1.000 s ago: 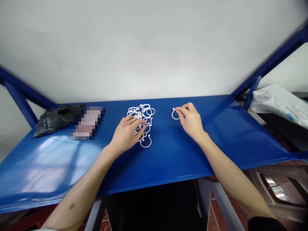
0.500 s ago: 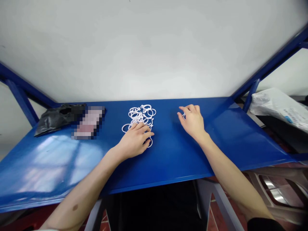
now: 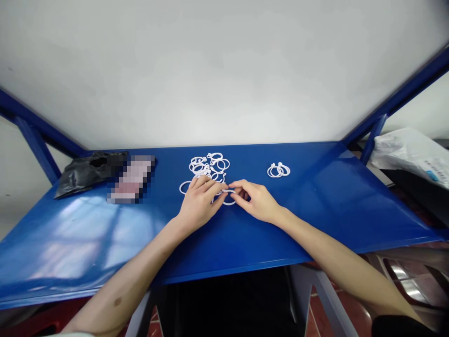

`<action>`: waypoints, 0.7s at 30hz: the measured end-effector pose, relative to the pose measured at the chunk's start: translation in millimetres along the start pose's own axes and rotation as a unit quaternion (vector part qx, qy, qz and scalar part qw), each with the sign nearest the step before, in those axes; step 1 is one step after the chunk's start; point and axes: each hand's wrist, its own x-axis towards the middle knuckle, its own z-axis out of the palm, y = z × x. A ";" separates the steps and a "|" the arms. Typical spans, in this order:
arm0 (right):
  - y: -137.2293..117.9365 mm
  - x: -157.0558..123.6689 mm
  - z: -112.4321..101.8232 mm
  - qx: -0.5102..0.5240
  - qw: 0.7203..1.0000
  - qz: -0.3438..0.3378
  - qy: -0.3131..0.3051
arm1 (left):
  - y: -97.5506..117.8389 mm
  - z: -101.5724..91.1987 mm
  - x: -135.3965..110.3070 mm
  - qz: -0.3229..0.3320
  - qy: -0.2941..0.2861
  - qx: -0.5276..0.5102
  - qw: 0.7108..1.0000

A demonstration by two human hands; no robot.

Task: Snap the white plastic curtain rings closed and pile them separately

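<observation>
Between my two hands is a white curtain ring (image 3: 229, 203), a thin hoop with a small eyelet. My left hand (image 3: 201, 200) pinches its left side with thumb and forefinger, close to the eyelet. The right side of the hoop is in the fingertips of my right hand (image 3: 257, 200). Just beyond my left fingers lies a loose heap of similar white rings (image 3: 209, 164), partly covered by that hand. Farther right, a small overlapping group of rings (image 3: 278, 170) rests on the blue table (image 3: 245, 248).
A black plastic bag (image 3: 84, 173) and a pixelated flat object (image 3: 131, 180) lie on the table's left. Past the right edge sits a clear plastic bag (image 3: 409, 152). Blue frame bars flank the table, with a pale wall (image 3: 224, 75) behind.
My right hand has moved left from the small group of rings, uncovering it, and now grips a ring beside my left hand. My left hand has closed on the same ring.
</observation>
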 end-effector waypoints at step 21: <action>-4.1 -7.2 1.6 0.014 0.994 -0.107 0.036 | 7.9 -2.2 -6.3 -0.153 0.021 -0.221 0.963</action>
